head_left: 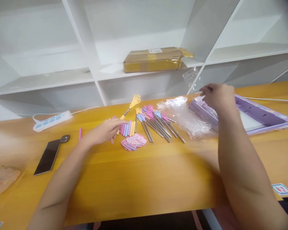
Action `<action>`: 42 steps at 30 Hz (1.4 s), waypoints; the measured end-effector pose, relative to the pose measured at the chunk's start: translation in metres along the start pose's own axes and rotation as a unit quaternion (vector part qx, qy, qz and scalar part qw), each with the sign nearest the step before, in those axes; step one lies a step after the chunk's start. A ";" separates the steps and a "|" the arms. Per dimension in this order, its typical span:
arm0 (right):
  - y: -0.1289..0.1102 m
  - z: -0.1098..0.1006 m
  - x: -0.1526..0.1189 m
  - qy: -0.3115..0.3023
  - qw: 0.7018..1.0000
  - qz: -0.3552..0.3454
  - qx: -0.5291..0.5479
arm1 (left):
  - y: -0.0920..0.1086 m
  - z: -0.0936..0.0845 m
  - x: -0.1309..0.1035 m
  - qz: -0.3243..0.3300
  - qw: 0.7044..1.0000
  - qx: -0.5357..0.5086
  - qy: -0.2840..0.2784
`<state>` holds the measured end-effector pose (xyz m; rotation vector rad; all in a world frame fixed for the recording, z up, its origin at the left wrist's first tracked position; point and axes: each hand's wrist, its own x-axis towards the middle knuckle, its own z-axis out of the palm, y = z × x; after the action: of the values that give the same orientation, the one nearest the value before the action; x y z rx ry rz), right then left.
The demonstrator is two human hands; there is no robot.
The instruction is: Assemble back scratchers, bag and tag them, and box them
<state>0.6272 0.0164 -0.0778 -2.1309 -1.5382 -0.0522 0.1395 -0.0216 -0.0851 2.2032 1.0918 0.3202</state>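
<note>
My left hand (105,129) is over a row of pastel handle tubes (128,128), its index finger stretched across them. A yellow back scratcher (135,101) with a hand-shaped head slants up from behind that finger; its handle passes into my left hand, partly hidden. Below the tubes lies a fanned pile of pink cards (133,141). Several back scratcher rods (159,123) with yellow, blue, pink and purple heads lie to the right. My right hand (217,95) is raised, its fingers pinched on a clear plastic bag (192,77) that hangs beside it.
A heap of clear bags (184,116) lies beside an open purple box (261,110). On the left are a power strip (53,120), a dark phone-like slab (47,156), a mouse-like dark object (65,138) and a pink tube (80,134). A taped carton (153,59) sits on the shelf.
</note>
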 end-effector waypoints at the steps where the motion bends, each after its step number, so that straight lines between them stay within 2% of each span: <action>1: -0.010 -0.008 -0.006 0.016 0.996 -0.003 0.087 | -0.002 0.000 0.001 -0.002 1.000 -0.012 0.004; 3: -0.035 -0.021 -0.022 0.034 0.958 -0.016 0.284 | -0.005 -0.001 0.002 -0.006 0.999 -0.042 0.013; 6: -0.076 -0.029 -0.054 0.059 0.896 -0.079 0.432 | -0.004 0.003 0.004 -0.010 0.994 -0.112 0.010; 8: -0.101 -0.027 -0.080 0.055 0.873 -0.100 0.474 | 0.001 0.010 0.006 -0.014 0.986 -0.165 -0.020; 11: -0.134 -0.018 -0.119 -0.031 0.852 -0.143 0.502 | 0.017 0.029 0.005 -0.015 0.969 -0.238 -0.069; 13: -0.151 -0.008 -0.140 -0.075 0.835 -0.167 0.518 | 0.029 0.045 0.003 -0.016 0.959 -0.270 -0.083; 16: -0.167 0.010 -0.158 -0.051 0.816 -0.196 0.541 | 0.048 0.069 -0.002 -0.011 0.942 -0.327 -0.076; 19: -0.171 0.027 -0.160 -0.014 0.817 -0.210 0.537 | 0.058 0.084 -0.006 -0.001 0.904 -0.419 -0.084; 25: -0.167 0.037 -0.154 -0.036 0.844 -0.236 0.481 | 0.057 0.090 -0.002 -0.030 0.841 -0.527 -0.115; 27: -0.164 0.037 -0.155 -0.060 0.854 -0.255 0.449 | 0.055 0.094 0.000 -0.045 0.846 -0.521 -0.109; 30: -0.159 0.039 -0.152 -0.065 0.860 -0.263 0.432 | 0.055 0.101 0.001 -0.042 0.872 -0.480 -0.090; 34: -0.155 0.048 -0.139 -0.037 0.874 -0.184 0.448 | 0.053 0.103 0.003 -0.031 0.870 -0.491 0.000; 36: -0.157 0.049 -0.135 -0.087 0.875 -0.175 0.443 | 0.050 0.101 0.004 -0.034 0.870 -0.491 0.030; 38: -0.160 0.049 -0.137 -0.204 0.845 -0.213 0.447 | 0.046 0.099 0.005 -0.034 0.873 -0.485 0.043; 40: -0.164 0.049 -0.145 -0.351 0.770 -0.237 0.477 | 0.043 0.100 0.006 -0.033 0.877 -0.476 0.052; 42: -0.169 0.052 -0.154 -0.472 0.678 -0.211 0.522 | 0.042 0.101 0.007 -0.031 0.883 -0.466 0.051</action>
<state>0.4074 -0.0585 -0.1082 -0.7643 -1.7932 1.5821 0.2181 -0.0799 -0.1349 1.2920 0.7980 0.7564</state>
